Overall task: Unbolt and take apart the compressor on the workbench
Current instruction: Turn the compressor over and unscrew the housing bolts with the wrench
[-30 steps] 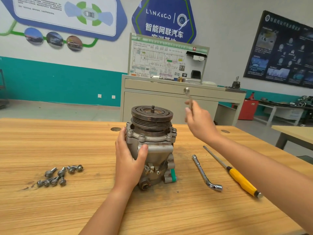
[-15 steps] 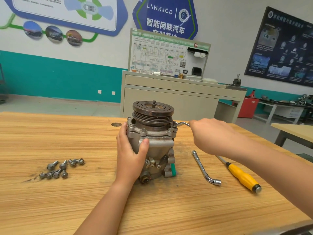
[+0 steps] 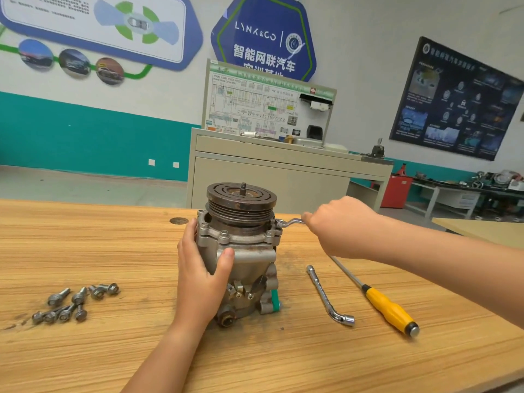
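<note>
The grey metal compressor (image 3: 243, 251) stands upright on the wooden workbench (image 3: 113, 251), its dark grooved pulley on top. My left hand (image 3: 202, 276) grips the housing from the left, thumb across the front. My right hand (image 3: 340, 225) holds a small chrome wrench (image 3: 289, 222) level at the compressor's upper right. The wrench head sits at a flange bolt on the right edge. Most of the wrench handle is hidden inside my fist.
Several loose bolts (image 3: 73, 303) lie on the bench to the left. An L-shaped socket wrench (image 3: 329, 296) and a yellow-handled screwdriver (image 3: 388, 307) lie to the right of the compressor. A beige cabinet (image 3: 283, 177) stands behind the bench.
My right hand came down from holding the wrench upright in the air and laid it level against the flange bolt on the right. My left hand kept its grip on the housing.
</note>
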Action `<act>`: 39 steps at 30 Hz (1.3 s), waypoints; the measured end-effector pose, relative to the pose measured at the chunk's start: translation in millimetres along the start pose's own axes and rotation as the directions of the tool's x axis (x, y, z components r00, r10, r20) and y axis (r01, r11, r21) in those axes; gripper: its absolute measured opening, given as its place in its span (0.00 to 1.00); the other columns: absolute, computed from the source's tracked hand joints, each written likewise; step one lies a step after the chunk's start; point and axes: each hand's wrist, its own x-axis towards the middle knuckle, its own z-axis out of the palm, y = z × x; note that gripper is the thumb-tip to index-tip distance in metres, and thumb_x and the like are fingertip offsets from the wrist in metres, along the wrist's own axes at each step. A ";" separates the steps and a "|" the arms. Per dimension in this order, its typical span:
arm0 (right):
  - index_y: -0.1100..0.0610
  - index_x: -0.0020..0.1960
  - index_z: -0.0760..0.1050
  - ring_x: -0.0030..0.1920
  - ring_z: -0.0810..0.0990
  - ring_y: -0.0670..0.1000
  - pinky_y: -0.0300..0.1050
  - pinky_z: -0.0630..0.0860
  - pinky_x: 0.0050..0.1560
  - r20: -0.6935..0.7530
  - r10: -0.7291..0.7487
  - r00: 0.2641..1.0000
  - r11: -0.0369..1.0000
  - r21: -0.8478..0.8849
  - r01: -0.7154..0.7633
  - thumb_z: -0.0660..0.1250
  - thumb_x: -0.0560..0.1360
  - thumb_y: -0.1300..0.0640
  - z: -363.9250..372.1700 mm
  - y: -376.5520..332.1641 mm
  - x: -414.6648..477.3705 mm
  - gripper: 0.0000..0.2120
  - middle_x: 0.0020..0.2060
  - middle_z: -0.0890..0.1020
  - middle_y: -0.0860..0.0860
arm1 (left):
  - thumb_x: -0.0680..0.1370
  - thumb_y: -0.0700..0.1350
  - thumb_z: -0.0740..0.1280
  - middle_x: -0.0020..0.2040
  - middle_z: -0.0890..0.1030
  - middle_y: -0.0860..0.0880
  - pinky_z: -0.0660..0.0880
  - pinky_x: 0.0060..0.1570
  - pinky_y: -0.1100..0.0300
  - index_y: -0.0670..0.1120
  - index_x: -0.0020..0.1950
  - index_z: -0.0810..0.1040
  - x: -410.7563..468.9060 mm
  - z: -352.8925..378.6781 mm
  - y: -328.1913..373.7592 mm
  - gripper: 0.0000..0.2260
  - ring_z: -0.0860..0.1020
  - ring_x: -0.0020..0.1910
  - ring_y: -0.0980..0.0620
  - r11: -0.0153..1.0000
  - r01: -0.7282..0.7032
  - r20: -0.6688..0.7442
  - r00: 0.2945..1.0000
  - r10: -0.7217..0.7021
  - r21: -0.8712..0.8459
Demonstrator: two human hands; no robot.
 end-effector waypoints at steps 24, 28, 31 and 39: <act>0.54 0.56 0.69 0.28 0.68 0.45 0.40 0.60 0.25 -0.190 0.300 0.935 0.820 0.551 -0.151 0.51 0.81 0.52 30.1 -2.8 -16.1 0.11 0.28 0.68 0.45 | 0.65 0.66 0.58 0.68 0.59 0.62 0.57 0.62 0.68 0.61 0.70 0.52 0.6 -0.7 2.8 0.35 0.58 0.67 0.65 1.000 0.009 0.015 1.000 -0.010 0.026; 0.54 0.58 0.69 0.33 0.70 0.47 0.40 0.65 0.29 0.010 0.240 0.971 0.878 0.424 -0.222 0.54 0.80 0.58 15.7 -18.1 -19.1 0.09 0.31 0.67 0.46 | 0.65 0.65 0.58 0.68 0.59 0.63 0.56 0.60 0.74 0.60 0.71 0.52 0.0 -0.7 3.0 0.36 0.58 0.67 0.67 1.000 0.023 0.009 1.000 -0.023 0.012; 0.56 0.58 0.69 0.33 0.69 0.48 0.39 0.65 0.29 0.074 0.197 0.978 0.918 0.336 -0.211 0.56 0.78 0.63 0.8 -23.9 -14.2 0.10 0.30 0.65 0.47 | 0.66 0.65 0.58 0.67 0.59 0.63 0.55 0.55 0.82 0.60 0.72 0.53 -0.2 -0.2 3.5 0.36 0.57 0.63 0.76 1.000 0.024 0.007 1.000 -0.024 0.011; 0.59 0.53 0.69 0.25 0.61 0.49 0.41 0.58 0.22 0.097 -0.053 0.994 0.995 -0.081 0.061 0.56 0.76 0.66 -34.6 -17.5 -8.2 0.08 0.27 0.63 0.50 | 0.66 0.65 0.58 0.68 0.59 0.61 0.54 0.58 0.78 0.55 0.75 0.54 0.6 0.5 1.7 0.39 0.57 0.66 0.71 1.000 0.020 -0.007 1.000 -0.020 0.018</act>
